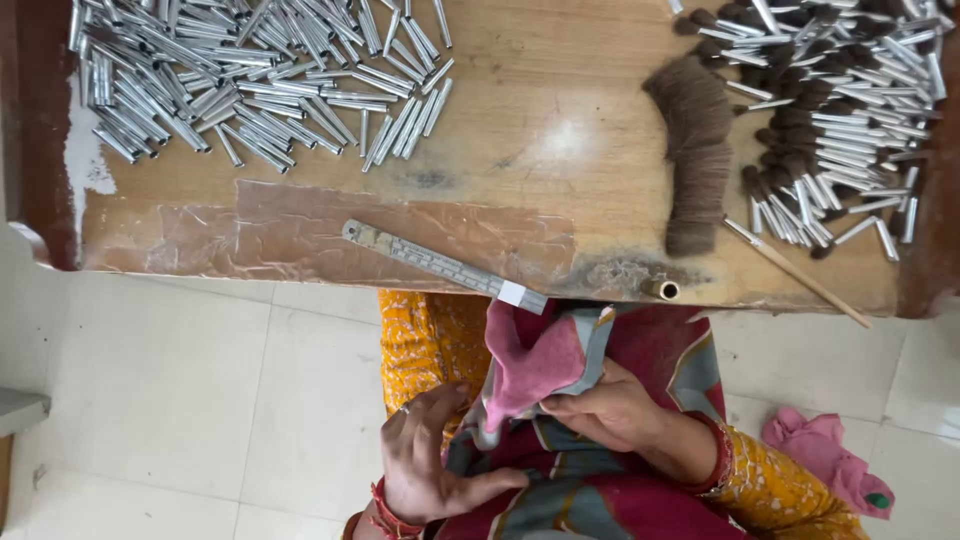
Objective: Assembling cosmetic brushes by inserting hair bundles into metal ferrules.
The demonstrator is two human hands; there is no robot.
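Right hand (610, 408): the fingers are curled and pressed together, pinching a fold of the pink cloth (535, 365) between the fingertips and the thumb. The knuckles face up; the wrist leads to a yellow patterned sleeve (775, 490).

Left hand (430, 462): the fingers are slightly spread and bent, with the thumb extended to the right. The fingertips touch the lower edge of the cloth and the patterned fabric (560, 480) under it. A ring shows on one finger, and red bangles (385, 515) sit at the wrist.

The pink cloth stands up between the two hands, over the person's lap, just below the near edge of the wooden table (540, 130).

On the table edge, directly above the cloth, a metal ruler (440, 265) lies at a slant. A short brass tube (660, 289) lies just beside it to the right. A thin wooden stick (800, 275) rests further right. A bundle of brown bristles (695, 150) lies near the centre-right. A pile of plain metal tubes (250, 75) occupies the far left, and a pile of tubes filled with bristles (840, 110) the far right.

A second pink rag (830, 460) lies on the tiled floor (170, 400), near the right elbow.
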